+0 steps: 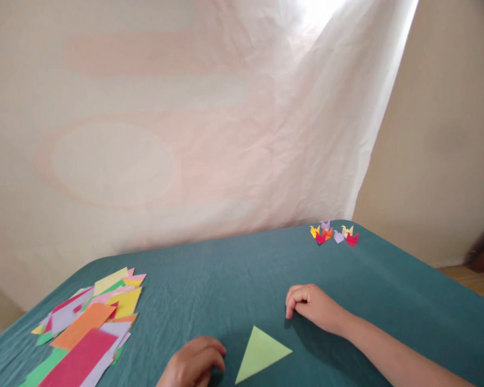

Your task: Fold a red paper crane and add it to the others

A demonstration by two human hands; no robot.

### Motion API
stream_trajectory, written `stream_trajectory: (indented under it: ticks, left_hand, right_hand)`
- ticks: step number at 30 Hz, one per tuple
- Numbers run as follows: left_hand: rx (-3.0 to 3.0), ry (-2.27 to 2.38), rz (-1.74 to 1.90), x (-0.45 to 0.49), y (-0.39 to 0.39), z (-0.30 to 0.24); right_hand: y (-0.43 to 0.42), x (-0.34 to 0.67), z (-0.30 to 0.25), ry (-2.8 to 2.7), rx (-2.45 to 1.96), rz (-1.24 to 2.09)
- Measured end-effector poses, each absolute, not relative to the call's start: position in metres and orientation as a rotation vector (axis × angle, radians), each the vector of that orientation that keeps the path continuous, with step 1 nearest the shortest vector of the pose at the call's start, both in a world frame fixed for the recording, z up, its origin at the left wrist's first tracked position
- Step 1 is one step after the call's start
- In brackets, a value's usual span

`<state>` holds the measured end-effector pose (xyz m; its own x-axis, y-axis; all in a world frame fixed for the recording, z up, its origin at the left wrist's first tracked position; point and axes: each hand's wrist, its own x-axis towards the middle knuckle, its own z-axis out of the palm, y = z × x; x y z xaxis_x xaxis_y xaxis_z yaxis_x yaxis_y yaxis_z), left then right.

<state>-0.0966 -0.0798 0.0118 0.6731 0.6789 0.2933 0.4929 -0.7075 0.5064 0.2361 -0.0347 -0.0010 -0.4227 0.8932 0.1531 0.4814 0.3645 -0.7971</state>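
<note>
A light green paper triangle lies flat on the table between my hands. My left hand rests just left of it, apart from the paper, its fingers curled in and nothing visible in them. Beyond the triangle's upper right side, my right hand hovers close over the cloth. Its fingers are bent down and closed together, with no object showing in them. Neither hand touches the triangle.
A dark green cloth covers the table. Loose coloured paper sheets lie in a spread pile at the left. Several small folded paper birds stand near the far right corner. A pale sheet hangs behind the table.
</note>
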Motion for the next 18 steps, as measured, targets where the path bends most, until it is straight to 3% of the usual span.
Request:
stream_trajectory:
  ticks: [10, 18]
  left_hand:
    - [2.274, 1.370, 0.350, -0.027, -0.074, 0.032]
    - [2.480, 1.214, 0.560, -0.010, -0.068, 0.038]
  right_hand:
    - [-0.035, 0.233, -0.006, -1.942, -1.201, 0.905]
    - [-0.040, 0.228, 0.006, -1.909, -1.157, 0.934]
